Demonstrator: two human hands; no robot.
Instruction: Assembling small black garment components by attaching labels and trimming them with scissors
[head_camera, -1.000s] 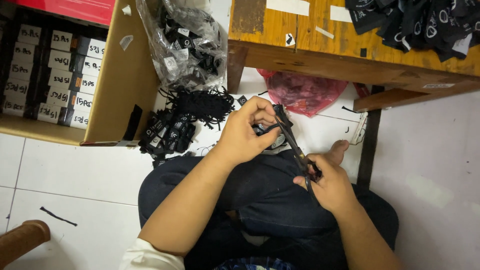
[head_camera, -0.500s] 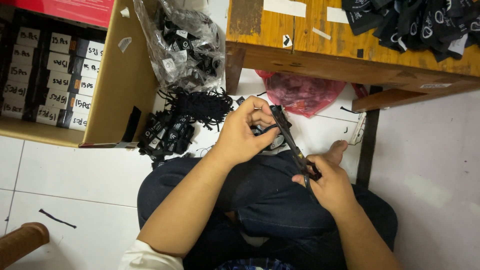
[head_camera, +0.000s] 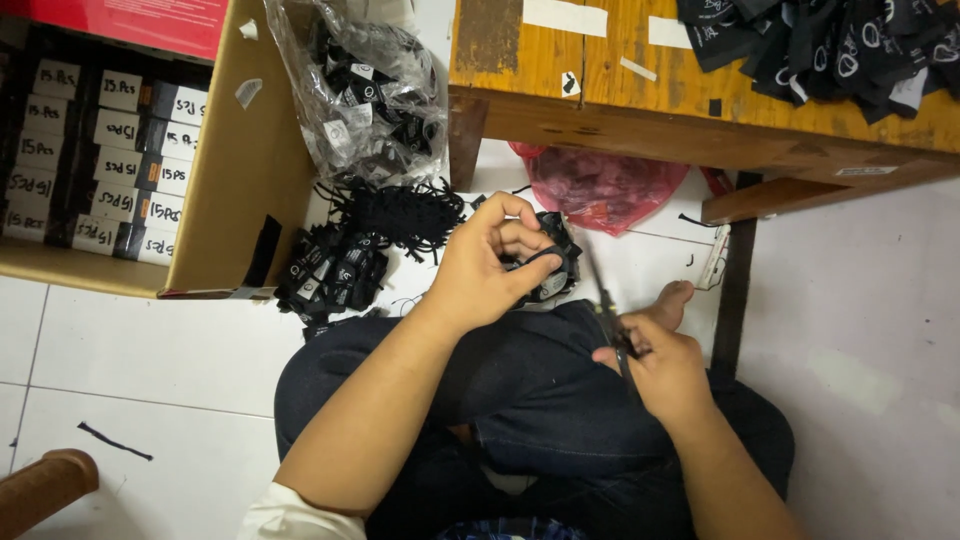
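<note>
I sit cross-legged on a white tiled floor. My left hand (head_camera: 490, 262) grips a small bundle of black tags (head_camera: 548, 262) bound with a black band, held above my knee. My right hand (head_camera: 662, 368) holds a pair of dark scissors (head_camera: 608, 312), blades pointing up towards the bundle and a short way off it. A heap of black strings (head_camera: 398, 212) and a pile of black tag bundles (head_camera: 330, 272) lie on the floor just left of my left hand.
A cardboard box (head_camera: 238, 160) of small labelled black boxes stands at the left. A clear bag of black tags (head_camera: 365, 95) leans beside it. A wooden table (head_camera: 640, 95) with black cloth pieces (head_camera: 830, 45) is ahead; a red plastic bag (head_camera: 605, 185) lies beneath.
The scissors have drawn back down and right, away from the bundle. My left hand has stayed closed on the bundle, fingers shifting round it.
</note>
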